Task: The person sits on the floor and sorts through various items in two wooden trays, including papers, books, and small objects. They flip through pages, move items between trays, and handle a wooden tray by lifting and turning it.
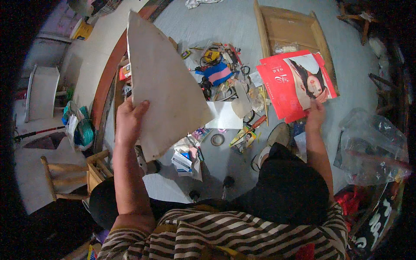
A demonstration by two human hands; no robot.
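Observation:
My left hand [131,120] grips the left edge of a large greyish sheet [162,84], which looks like cardboard, with the thumb on its face. At the right, my right hand [315,113] holds the lower edge of a flat red printed cardboard piece [276,87] bearing a picture of a person and some writing. Between the hands, a pile of small goods lies on the grey floor, with a blue and pink striped cloth [217,74] on it. Nearer me are a white sheet [224,113], a roll of tape [217,139] and a bundle of papers [187,159].
An open wooden drawer or tray [289,29] lies beyond the red piece. A clear plastic bag [373,146] is at the right. Left are a wooden chair [66,167], a teal bundle [85,130] and a red-brown floor edge [107,71]. My shoes flank the floor items.

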